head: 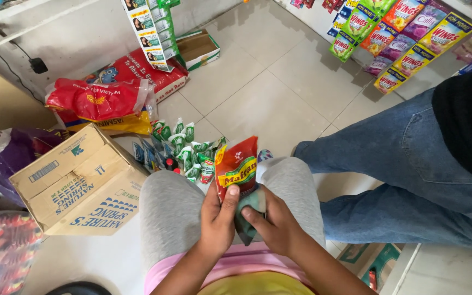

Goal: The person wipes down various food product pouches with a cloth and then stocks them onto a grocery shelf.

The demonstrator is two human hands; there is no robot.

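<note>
My left hand (218, 218) grips a red and green sauce pouch (237, 164) by its lower edge and holds it upright above my grey-clad knees. My right hand (271, 221) holds a dark teal cloth (251, 210) pressed against the bottom of that pouch. The two hands touch each other around the pouch. On the floor just beyond my knees lies a pile of several small green and white sachets and little bottles (184, 150).
A cardboard box (77, 183) stands at my left. Red rice sacks (102, 101) lie behind it by the wall. A person in blue jeans (411, 164) crouches at my right. Hanging snack packets (400, 38) fill the upper right. A purple bag (6, 155) sits far left.
</note>
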